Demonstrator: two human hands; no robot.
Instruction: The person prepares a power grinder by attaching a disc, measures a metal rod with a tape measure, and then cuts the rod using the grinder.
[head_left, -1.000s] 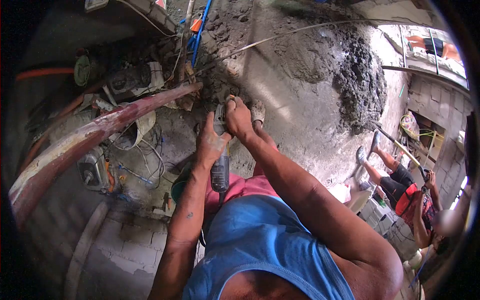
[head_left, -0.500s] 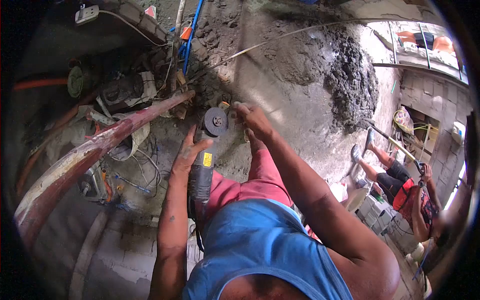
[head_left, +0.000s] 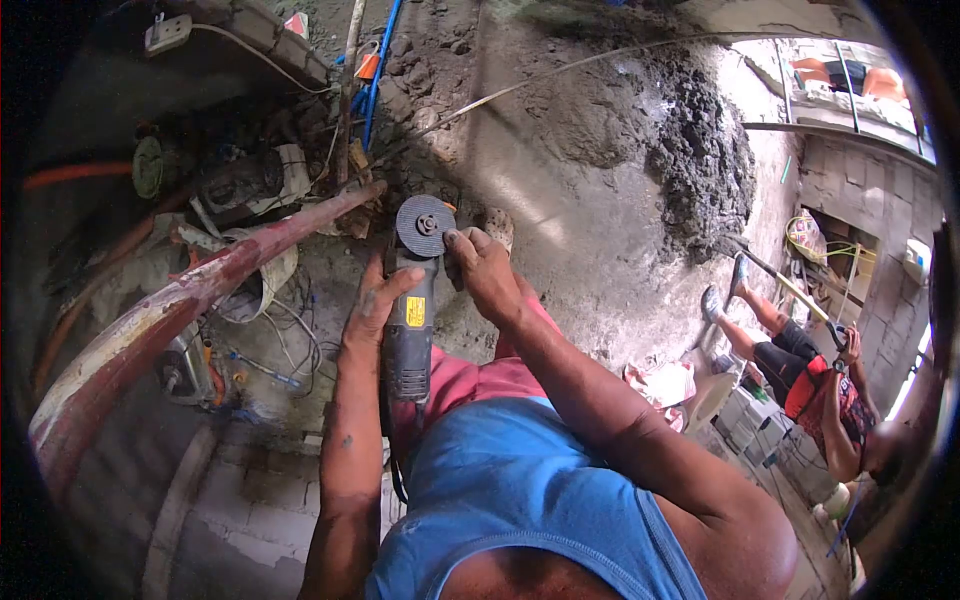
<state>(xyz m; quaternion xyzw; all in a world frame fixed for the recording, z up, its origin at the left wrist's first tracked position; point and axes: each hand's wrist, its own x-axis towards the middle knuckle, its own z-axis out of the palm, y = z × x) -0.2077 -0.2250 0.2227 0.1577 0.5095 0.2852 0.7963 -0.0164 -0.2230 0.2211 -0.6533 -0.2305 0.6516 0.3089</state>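
Note:
My left hand point(head_left: 376, 308) is wrapped around the body of an angle grinder point(head_left: 408, 345), its thumb across the front near the gear head. The grinder is dark grey with a yellow label and points away from me. A dark round grinding disc point(head_left: 418, 243) faces up at its head, with a nut in the centre. My right hand point(head_left: 486, 272) is closed at the right edge of the disc, thumb and finger pinching at the rim. Its other fingers are curled and partly hidden.
A long paint-stained pole point(head_left: 190, 300) slants across the left. Cables and tools point(head_left: 262, 370) lie below it. Wet mortar point(head_left: 705, 160) is heaped at the upper right. Another person point(head_left: 815, 385) at the right holds a long-handled tool point(head_left: 790, 288). A blue pipe point(head_left: 383, 75) lies at the top.
My right hand has come down and left, from apart from the grinder to the disc's edge. The grinder has shifted slightly and stands more upright in my left hand.

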